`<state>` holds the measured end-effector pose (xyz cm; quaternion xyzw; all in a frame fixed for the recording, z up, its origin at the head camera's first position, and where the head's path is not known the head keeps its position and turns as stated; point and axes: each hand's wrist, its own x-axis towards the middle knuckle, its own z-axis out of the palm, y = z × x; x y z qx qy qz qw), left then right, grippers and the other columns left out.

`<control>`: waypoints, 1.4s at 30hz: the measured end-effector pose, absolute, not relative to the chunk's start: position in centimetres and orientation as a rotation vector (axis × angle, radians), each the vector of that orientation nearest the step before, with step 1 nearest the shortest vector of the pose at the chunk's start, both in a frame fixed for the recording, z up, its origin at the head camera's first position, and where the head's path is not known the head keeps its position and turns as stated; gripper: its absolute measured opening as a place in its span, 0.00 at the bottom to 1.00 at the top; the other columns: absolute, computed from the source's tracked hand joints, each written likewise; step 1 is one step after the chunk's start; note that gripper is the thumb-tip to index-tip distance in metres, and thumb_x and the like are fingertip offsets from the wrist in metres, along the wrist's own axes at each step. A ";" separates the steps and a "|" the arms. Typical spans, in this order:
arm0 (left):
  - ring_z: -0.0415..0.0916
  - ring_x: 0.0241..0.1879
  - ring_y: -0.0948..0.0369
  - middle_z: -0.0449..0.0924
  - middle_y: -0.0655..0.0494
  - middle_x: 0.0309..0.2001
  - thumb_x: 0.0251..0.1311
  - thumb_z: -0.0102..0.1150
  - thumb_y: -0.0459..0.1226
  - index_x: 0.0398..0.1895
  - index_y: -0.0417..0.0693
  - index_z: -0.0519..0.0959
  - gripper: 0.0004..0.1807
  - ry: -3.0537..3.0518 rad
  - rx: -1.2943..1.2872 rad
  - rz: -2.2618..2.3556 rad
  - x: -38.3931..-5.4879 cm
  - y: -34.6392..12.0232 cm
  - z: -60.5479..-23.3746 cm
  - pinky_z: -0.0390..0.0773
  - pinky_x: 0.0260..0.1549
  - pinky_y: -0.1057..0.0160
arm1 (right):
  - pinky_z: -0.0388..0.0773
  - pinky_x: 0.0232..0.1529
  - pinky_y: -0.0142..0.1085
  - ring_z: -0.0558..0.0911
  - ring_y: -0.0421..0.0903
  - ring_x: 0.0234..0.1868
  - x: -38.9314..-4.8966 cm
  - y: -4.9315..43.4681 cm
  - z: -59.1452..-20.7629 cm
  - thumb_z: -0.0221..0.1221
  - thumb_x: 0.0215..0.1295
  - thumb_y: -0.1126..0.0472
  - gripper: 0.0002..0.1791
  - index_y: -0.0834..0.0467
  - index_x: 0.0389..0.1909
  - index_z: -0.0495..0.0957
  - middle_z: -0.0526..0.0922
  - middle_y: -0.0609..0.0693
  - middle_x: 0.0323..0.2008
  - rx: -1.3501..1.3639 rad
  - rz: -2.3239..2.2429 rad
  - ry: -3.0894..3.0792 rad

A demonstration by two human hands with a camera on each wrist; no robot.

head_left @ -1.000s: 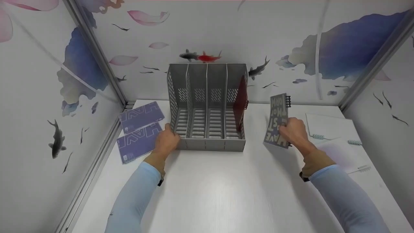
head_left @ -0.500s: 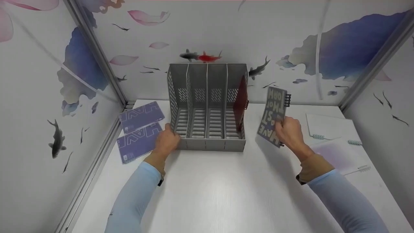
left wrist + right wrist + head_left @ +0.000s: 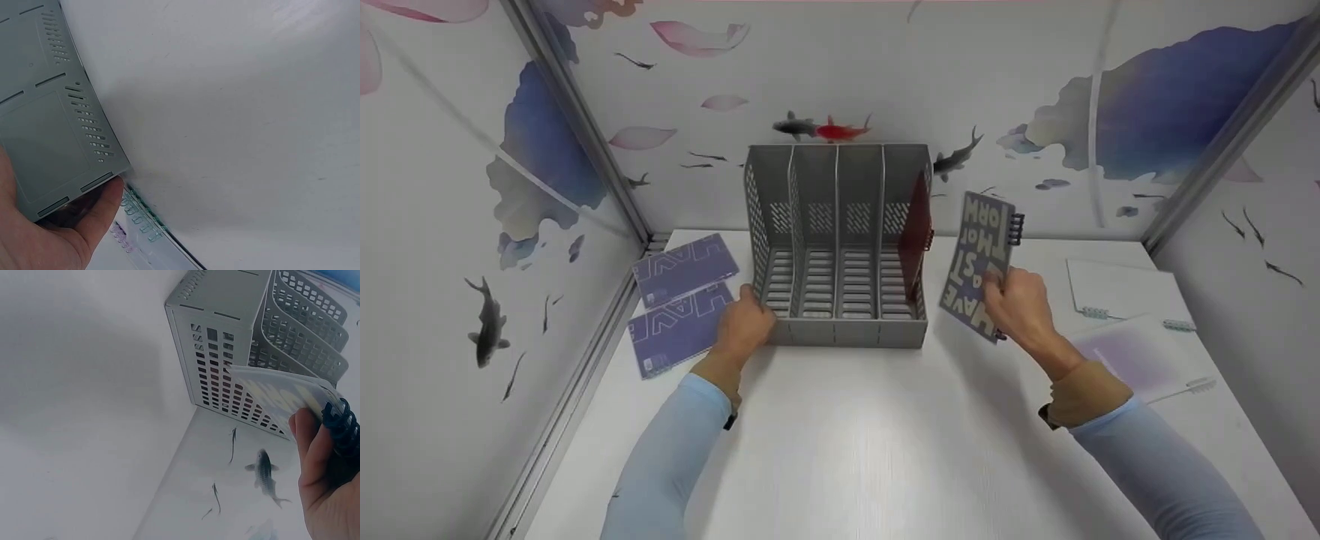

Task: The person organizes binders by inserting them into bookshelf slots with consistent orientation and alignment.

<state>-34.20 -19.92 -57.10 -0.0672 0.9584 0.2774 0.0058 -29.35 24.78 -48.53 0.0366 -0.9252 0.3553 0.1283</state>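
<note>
A grey file organizer [image 3: 847, 333] with upright dividers stands at the back middle of the table, a dark red notebook [image 3: 916, 232] leaning in its rightmost slot. My left hand [image 3: 744, 326] grips the organizer's front left corner, thumb and fingers on either side of the edge in the left wrist view. To the right, my right hand [image 3: 1024, 311] pinches a spiral notebook [image 3: 979, 259] with large pale letters, held tilted above the table and apart from the organizer. In the right wrist view its dark spiral binding [image 3: 342, 424] lies beside my fingers.
Two purple notebooks [image 3: 682, 330] overlap on the table left of the organizer. Pale spiral notebooks [image 3: 1117, 289] lie at the right, one with a purple tint [image 3: 1140, 356]. Printed walls [image 3: 997, 67] close in the back and sides.
My right hand has moved left, carrying the lettered notebook up and nearer the organizer. The left hand has kept its grip on the corner.
</note>
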 end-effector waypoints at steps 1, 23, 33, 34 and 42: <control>0.90 0.53 0.32 0.88 0.23 0.57 0.72 0.42 0.40 0.83 0.31 0.61 0.38 3.011 -0.207 0.857 -34.2 -19.9 -57.1 0.86 0.58 0.36 | 0.91 0.35 0.51 0.96 0.68 0.40 -29.2 24.7 -48.4 0.47 0.88 0.55 0.28 0.76 0.60 0.85 0.94 0.72 0.43 0.110 1.044 -2.689; 0.84 0.67 0.30 0.82 0.24 0.67 0.77 0.42 0.42 0.85 0.34 0.59 0.37 2.950 -0.221 0.918 -34.3 -20.0 -56.7 0.81 0.69 0.36 | 0.92 0.38 0.49 0.95 0.61 0.39 -27.4 22.7 -47.0 0.48 0.90 0.52 0.29 0.73 0.70 0.81 0.94 0.69 0.45 0.083 1.064 -2.769; 0.84 0.68 0.32 0.81 0.25 0.70 0.78 0.43 0.43 0.88 0.35 0.54 0.40 2.929 -0.243 0.880 -34.3 -20.1 -56.8 0.82 0.70 0.38 | 0.93 0.45 0.60 0.95 0.71 0.49 -27.1 21.7 -46.7 0.52 0.89 0.55 0.27 0.77 0.67 0.81 0.92 0.74 0.51 0.243 1.134 -2.737; 0.84 0.69 0.32 0.81 0.25 0.70 0.78 0.43 0.43 0.88 0.35 0.55 0.40 2.929 -0.243 0.878 -34.3 -20.1 -56.8 0.81 0.71 0.38 | 0.93 0.46 0.60 0.95 0.71 0.50 -27.1 21.6 -46.7 0.53 0.89 0.55 0.27 0.77 0.67 0.81 0.92 0.74 0.52 0.250 1.143 -2.742; 0.83 0.70 0.31 0.81 0.25 0.71 0.77 0.45 0.43 0.88 0.35 0.56 0.40 2.940 -0.243 0.876 -34.3 -20.0 -56.9 0.80 0.72 0.38 | 0.94 0.40 0.52 0.95 0.70 0.52 -27.1 20.6 -46.6 0.53 0.90 0.51 0.30 0.74 0.72 0.78 0.91 0.74 0.56 0.266 1.209 -2.802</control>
